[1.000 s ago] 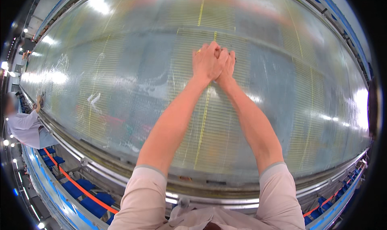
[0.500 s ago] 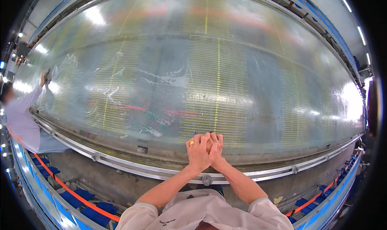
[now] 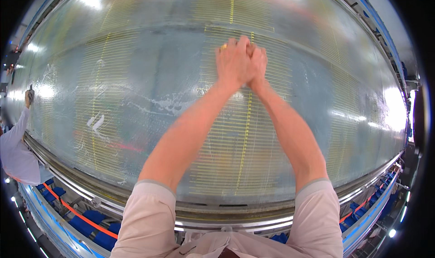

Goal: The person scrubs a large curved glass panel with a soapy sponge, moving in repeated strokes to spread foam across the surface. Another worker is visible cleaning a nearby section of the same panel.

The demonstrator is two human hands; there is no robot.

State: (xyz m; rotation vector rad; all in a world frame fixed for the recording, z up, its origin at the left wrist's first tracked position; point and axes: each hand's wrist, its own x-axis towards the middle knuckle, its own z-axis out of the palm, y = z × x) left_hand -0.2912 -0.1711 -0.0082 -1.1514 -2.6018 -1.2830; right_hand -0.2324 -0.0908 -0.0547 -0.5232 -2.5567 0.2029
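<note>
My left hand (image 3: pixel 232 62) and my right hand (image 3: pixel 258 65) are pressed together, fingers closed, over the far-middle part of a large flat grey-green tabletop (image 3: pixel 165 63). Whatever lies under them is hidden by the hands themselves. A yellow ring (image 3: pixel 224 46) sits on a finger of the left one. Both arms are stretched out across the glossy, wet-looking surface. Beneath the hands runs a band of fine yellow lines, with a yellow marked scale (image 3: pixel 247 126) down its middle. Whitish streaks (image 3: pixel 170 105) lie to the left of my forearms.
At the far left, a co-worker's hand (image 3: pixel 28 97) holds a dark object on the same surface. A metal rail (image 3: pixel 81 192) follows the near edge. Below it are blue panels (image 3: pixel 90 222) and an orange strip (image 3: pixel 81 217). Bright reflections (image 3: pixel 395 111) show at the right.
My joined hands have moved from the near edge far forward over the tabletop, and my arms have straightened. My view has shifted forward. The co-worker's hand remains on the surface.
</note>
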